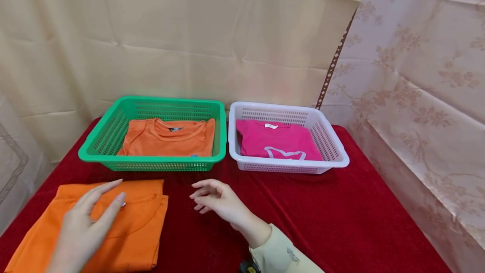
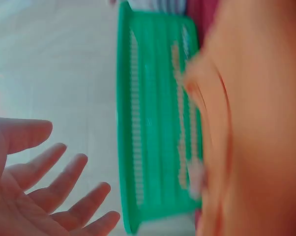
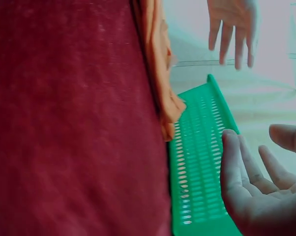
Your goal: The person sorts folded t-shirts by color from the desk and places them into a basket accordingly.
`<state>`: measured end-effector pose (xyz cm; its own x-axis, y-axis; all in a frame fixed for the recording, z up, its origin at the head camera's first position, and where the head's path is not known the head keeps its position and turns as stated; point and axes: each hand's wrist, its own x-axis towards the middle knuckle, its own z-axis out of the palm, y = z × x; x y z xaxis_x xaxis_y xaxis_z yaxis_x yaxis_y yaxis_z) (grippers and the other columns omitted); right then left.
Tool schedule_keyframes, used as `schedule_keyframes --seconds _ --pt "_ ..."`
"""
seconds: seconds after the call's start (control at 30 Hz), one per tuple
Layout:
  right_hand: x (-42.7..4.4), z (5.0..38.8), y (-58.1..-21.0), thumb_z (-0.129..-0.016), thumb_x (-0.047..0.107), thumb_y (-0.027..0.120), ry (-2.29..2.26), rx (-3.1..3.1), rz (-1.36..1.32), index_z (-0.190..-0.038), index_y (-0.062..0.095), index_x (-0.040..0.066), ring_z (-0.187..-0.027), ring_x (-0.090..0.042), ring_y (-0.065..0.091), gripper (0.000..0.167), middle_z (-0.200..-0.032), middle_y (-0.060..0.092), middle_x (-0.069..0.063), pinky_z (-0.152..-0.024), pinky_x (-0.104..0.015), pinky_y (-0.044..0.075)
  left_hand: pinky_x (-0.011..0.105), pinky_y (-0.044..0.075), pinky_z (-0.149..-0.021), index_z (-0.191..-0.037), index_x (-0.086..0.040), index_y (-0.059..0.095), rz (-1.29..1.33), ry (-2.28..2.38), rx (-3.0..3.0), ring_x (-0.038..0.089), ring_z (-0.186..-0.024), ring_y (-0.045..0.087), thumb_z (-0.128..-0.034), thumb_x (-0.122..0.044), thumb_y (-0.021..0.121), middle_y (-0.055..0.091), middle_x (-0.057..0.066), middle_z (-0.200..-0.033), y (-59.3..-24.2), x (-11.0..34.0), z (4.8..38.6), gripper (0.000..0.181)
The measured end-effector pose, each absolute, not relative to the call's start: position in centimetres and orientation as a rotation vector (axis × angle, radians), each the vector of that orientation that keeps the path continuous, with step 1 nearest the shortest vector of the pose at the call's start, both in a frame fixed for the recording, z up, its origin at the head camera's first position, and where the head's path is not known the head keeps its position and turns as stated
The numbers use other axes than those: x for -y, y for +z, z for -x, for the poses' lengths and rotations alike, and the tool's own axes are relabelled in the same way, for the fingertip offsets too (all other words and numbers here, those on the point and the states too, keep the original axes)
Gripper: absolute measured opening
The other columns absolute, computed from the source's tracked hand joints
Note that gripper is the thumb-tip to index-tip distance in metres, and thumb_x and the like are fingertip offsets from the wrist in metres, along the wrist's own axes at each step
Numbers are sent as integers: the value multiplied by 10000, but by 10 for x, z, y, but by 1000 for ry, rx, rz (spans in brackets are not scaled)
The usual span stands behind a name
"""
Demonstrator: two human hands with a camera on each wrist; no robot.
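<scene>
A bright orange shirt (image 1: pixel 132 243) lies folded slightly unevenly, both hands (image 1: pixel 81 222) (image 1: pixel 223 205) relaxed and empty

Bright orange is colouring a folded shirt (image 1: pixel 132 222) at lower left, deep red the tablecloth (image 1: pixel 352 214). At centre, a green basket (image 1: pixel 151 159) is framing a softer-orange shirt (image 1: pixel 178 139), a pale lilac basket (image 1: pixel 288 163) a magenta shirt (image 1: pixel 278 137) bearing a white outline (image 1: pixel 285 154), while brown flowers (image 1: pixel 433 118) are patterning the pinkish curtain (image 1: pixel 420 71) at right.

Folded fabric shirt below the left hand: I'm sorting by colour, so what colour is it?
Orange; the folded shirt shows best in the head view.
</scene>
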<state>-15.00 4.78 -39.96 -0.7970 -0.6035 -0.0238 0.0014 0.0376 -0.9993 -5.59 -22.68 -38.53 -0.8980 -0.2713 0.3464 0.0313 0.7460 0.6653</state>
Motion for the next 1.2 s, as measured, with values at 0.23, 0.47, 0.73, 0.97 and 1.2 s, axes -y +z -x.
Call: schedule_keyframes --seconds 0.23,0.47,0.73,0.97,1.2 --pt "-37 151 -411 -980 50 550 -1791 -1778 459 -1344 535 -38 -940 -348 714 375 -1225 637 -303 -798 -360 601 562 352 -973 -1402 -3 512 -304 -895 2658 494 -1213 431 -1009 -316 559 515 325 -1351 -407 287 62 504" --pt "-23 149 -417 -952 6 581 -1775 -1670 403 -1338 551 -24 -931 -310 713 389 -1231 644 -277 -799 -377 601 700 328 -925 -1354 194 386 -300 -829 2911 585 -1168 341 -1017 -379 513 379 477 -1309 -418 326 68 677" --pt "-14 149 -421 -954 -16 579 -1718 -1602 379 -1401 525 47 -1042 -230 663 455 -1305 608 -196 -938 -430 558 739 141 -1096 -1398 242 261 -367 -829 2861 636 -1338 167 -1030 -344 481 236 512 -1395 -423 341 65 726" --pt "-7 150 -423 -977 -4 545 -1668 -1490 408 -1430 502 70 -1094 -221 643 461 -1339 583 -204 -1002 -432 519 751 197 -1043 -1434 249 52 -553 -932 3024 644 -1241 217 -1027 -476 425 160 512 -1410 -426 360 68 910" --pt "9 149 -421 -976 -1 541 -1658 -1416 372 -1465 474 156 -1110 -215 620 517 -1349 521 -135 -1025 -437 495 520 453 -980 -1493 153 105 -607 -1085 2917 609 -1187 297 -1027 -444 472 236 474 -1400 -445 387 74 841"
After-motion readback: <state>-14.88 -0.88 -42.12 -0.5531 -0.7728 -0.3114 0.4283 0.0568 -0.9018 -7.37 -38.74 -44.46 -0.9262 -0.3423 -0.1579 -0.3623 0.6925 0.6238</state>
